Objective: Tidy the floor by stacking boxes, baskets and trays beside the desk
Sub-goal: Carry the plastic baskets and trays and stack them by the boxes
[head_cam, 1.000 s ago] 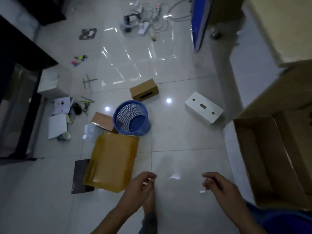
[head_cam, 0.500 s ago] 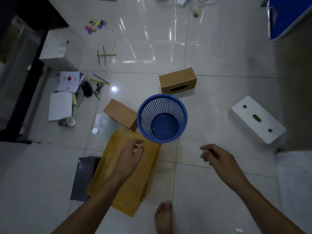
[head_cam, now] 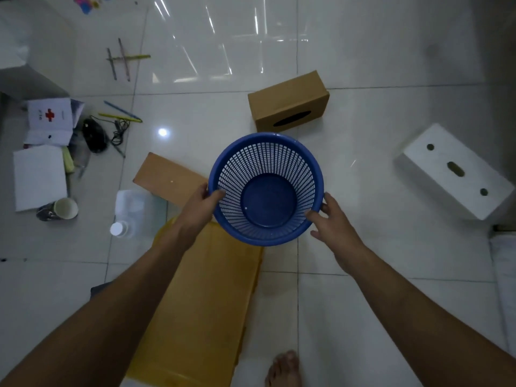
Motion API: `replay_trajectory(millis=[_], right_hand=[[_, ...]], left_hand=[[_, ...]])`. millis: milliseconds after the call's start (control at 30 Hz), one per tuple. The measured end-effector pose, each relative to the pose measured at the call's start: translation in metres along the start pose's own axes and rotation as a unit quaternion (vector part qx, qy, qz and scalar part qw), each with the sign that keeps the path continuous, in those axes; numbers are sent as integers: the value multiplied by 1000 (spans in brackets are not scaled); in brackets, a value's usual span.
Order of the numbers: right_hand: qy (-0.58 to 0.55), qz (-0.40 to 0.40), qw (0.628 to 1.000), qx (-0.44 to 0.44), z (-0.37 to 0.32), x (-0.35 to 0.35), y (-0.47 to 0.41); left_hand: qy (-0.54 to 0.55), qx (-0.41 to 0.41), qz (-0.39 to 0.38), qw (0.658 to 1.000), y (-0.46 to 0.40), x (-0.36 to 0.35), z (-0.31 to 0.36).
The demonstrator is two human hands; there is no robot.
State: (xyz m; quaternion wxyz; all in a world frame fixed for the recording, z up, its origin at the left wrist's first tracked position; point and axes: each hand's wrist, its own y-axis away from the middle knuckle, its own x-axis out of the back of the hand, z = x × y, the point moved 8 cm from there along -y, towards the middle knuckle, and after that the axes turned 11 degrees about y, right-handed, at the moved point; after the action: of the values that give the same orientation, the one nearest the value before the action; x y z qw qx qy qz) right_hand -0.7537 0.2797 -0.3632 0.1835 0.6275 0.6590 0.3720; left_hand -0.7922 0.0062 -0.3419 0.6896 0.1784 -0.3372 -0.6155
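A round blue mesh basket [head_cam: 266, 188] stands upright on the white tiled floor, empty. My left hand [head_cam: 199, 208] grips its left rim, thumb hooked over the edge. My right hand [head_cam: 332, 222] holds the right rim, with fingers reaching inside the rim. A yellow tray [head_cam: 206, 303] lies flat under my left forearm, just below the basket. A brown cardboard box [head_cam: 289, 100] with an oval slot lies behind the basket. A flat brown box [head_cam: 169, 177] lies to its left. A white box [head_cam: 453, 170] with holes lies to the right.
Left of the boxes lie a clear plastic jug [head_cam: 134, 210], a paper cup [head_cam: 65, 208], white papers [head_cam: 39, 177], a booklet with a red cross [head_cam: 51, 118], a black mouse [head_cam: 93, 134] and pencils [head_cam: 122, 61]. My bare foot [head_cam: 283, 368] stands at the bottom.
Both hands reached forward from open air and took hold of the blue basket's rim. The view moved closer over the basket.
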Motion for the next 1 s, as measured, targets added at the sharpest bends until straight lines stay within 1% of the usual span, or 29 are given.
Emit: replay_trajectory(millis=[100, 233, 300, 400, 600, 767, 900, 1000], right_hand=[[-35, 8, 999, 15, -1, 1, -3], [-92, 43, 995, -7, -3, 18, 3], [-98, 65, 993, -6, -7, 33, 16], [-73, 110, 991, 2, -12, 68, 46], [-66, 190, 979, 19, -17, 159, 136], [-74, 259, 963, 5, 0, 228, 229], [-118, 318, 941, -13, 24, 270, 310], [-171, 362, 916, -37, 52, 290, 373]], left_hand=[[33, 1, -10, 999, -8, -2, 5], [53, -8, -10, 999, -3, -3, 20], [57, -13, -21, 998, 6, -8, 31], [51, -29, -58, 997, 30, -20, 57], [46, -61, -154, 985, 103, -63, 125], [13, -95, -253, 963, 185, -119, 170], [-15, -120, -312, 942, 253, -166, 191], [-46, -131, -356, 924, 309, -199, 196]])
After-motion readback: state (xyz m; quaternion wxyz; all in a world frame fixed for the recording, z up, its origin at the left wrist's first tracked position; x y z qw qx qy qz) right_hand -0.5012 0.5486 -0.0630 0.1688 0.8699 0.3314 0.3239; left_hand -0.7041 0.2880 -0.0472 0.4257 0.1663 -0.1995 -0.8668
